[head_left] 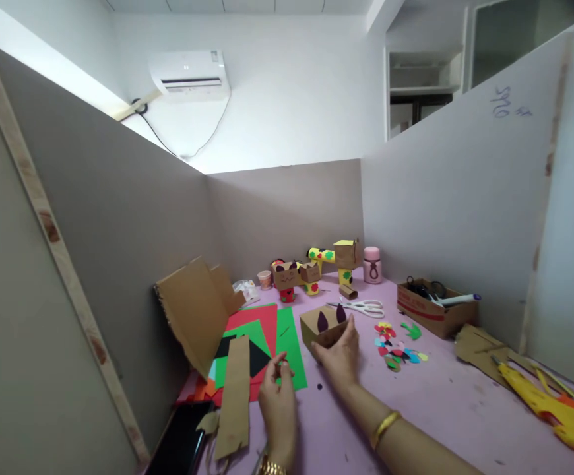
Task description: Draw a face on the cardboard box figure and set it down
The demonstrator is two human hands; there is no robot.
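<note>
At the far left, a torn corrugated cardboard sheet point(195, 313) is leaned against the grey partition, and a cardboard strip point(233, 396) is laid flat below it, overlapping a stack of red, green and black paper sheets point(262, 336) on the pink worktop point(445, 402). A dark phone-like slab point(181, 439) is seen at the lower left edge. The left hand point(277, 402), with a gold watch at the wrist, is positioned over the lower edge of the green paper; its fingers are pinched together on something very small, which cannot be identified. Just to the right, the right hand point(339, 356), with a gold bangle on the forearm, is closed around the near side of a small cardboard box point(324, 324) bearing two dark ear-shaped pieces; the box is set on the worktop beside the green paper. Behind it, finished cardboard animal figures point(317, 270) are lined up near the back partition, with a pink flask point(371, 265) beside them. White-handled scissors point(361, 307) are laid right of the box, and coloured paper cut-outs point(398, 346) are scattered nearby. Further right, an open cardboard tray of tools point(435, 307) is placed against the wall, and yellow and orange cut shapes point(549, 399) are laid at the far right.
</note>
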